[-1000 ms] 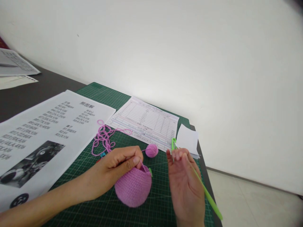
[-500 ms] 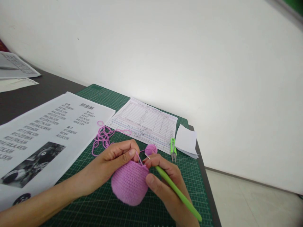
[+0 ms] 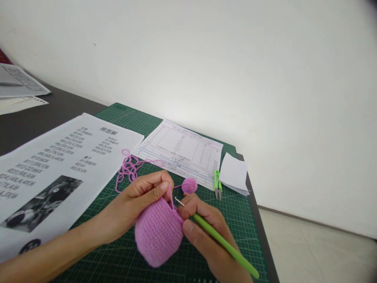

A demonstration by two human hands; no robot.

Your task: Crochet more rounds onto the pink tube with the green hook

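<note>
My left hand [image 3: 143, 198] is closed, thumb and forefinger pinching a strand of pink yarn [image 3: 171, 197] that runs down to the edge of a pink crocheted cup-shaped piece [image 3: 159, 234]. That piece hangs below my left fingers, its rounded end toward me. In my right hand [image 3: 207, 218] lies a crochet hook [image 3: 225, 244] with a thick green handle; its bare metal tip points up and left, just right of the strand and apart from it. My right thumb and fingertips also touch the right edge of the piece. The left hand's other fingers are partly hidden.
A small pink yarn ball [image 3: 189, 185] and a loose yarn tangle [image 3: 129, 169] lie beyond my hands on the green cutting mat [image 3: 118, 114]. Green thread snips [image 3: 217, 184], a small paper stack [image 3: 234, 173], a form [image 3: 179, 149] and printed pattern sheets [image 3: 59, 157] surround them. A white wall stands behind.
The crocheted piece has tilted, its rounded end swinging lower and slightly left. The hook's tip has shifted left and down, and its handle end lies further right. The pinched strand stands steeper.
</note>
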